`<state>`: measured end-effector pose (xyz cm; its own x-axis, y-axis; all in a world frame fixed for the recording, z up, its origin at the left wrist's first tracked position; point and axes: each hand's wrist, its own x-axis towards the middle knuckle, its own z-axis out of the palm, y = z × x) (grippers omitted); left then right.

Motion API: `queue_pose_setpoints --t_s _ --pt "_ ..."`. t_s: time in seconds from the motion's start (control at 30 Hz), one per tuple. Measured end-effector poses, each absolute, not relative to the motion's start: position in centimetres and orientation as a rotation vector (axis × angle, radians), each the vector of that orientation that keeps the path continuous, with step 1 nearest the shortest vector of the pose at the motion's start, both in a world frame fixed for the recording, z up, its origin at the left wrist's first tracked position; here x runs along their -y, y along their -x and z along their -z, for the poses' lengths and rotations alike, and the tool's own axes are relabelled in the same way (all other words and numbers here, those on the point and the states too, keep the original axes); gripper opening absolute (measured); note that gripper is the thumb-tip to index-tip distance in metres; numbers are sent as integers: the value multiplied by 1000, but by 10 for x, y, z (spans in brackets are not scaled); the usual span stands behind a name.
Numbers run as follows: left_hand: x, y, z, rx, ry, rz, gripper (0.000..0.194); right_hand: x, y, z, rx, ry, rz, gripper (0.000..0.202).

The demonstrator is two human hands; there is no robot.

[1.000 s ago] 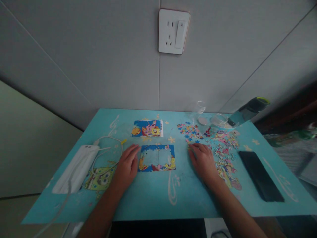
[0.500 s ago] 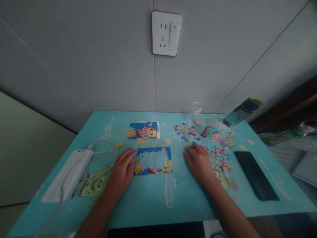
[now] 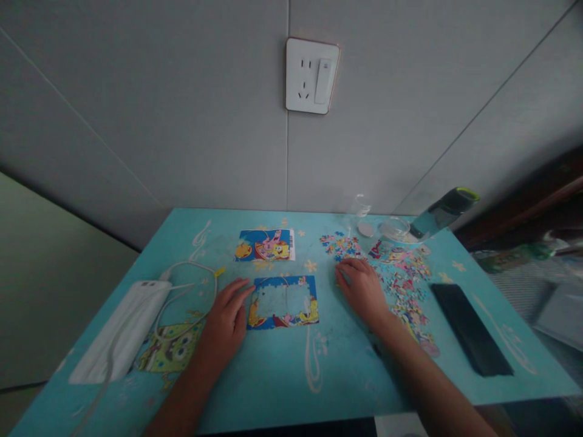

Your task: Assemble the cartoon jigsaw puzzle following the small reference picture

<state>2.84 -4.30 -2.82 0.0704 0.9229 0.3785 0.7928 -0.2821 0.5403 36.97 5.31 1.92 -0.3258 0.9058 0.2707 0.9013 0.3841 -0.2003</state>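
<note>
- The joined puzzle border lies flat on the blue tabletop between the two hands, its long axis running left to right across the person's front; the tabletop shows through its open middle.
- The left hand is much the nearer one: its fingertips are right at the border's left edge, though I can't tell whether they press on it or rest just beside it. The fingers are loosely extended, and I see nothing in their hold.
- The right hand rests to the right of the border, well apart from it — a strip of tabletop lies between. Its fingers are curled, thumb close to forefinger; whether a piece is pinched there, I can't tell.
- Just beyond the right hand is a small cluster of loose pieces; a larger spread of pieces lies on its outer side.
- Behind the border, toward the wall, a picture card lies roughly parallel to it.
- At the far sides — a white power bank on the left, a dark flat object on the right.
</note>
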Motion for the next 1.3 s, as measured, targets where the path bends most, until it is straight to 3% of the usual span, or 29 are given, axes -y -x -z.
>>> queue_pose_setpoints --t_s 0.3,0.77,1.0,1.3 --pt "46 -31 27 -1721 -2187 -1053 48 -127 -333 -15 2416 1546 46 34" --pt "-11 -1 -40 -1541 -2563 -1000 50 -58 -340 -12 2399 1465 15 27" --pt "-41 -17 -33 -1432 -2702 -951 46 -54 -350 -2 2293 1412 -41 23" --pt "-14 -19 -14 -1295 -2826 -810 40 -55 -370 -10 2220 1421 -76 27"
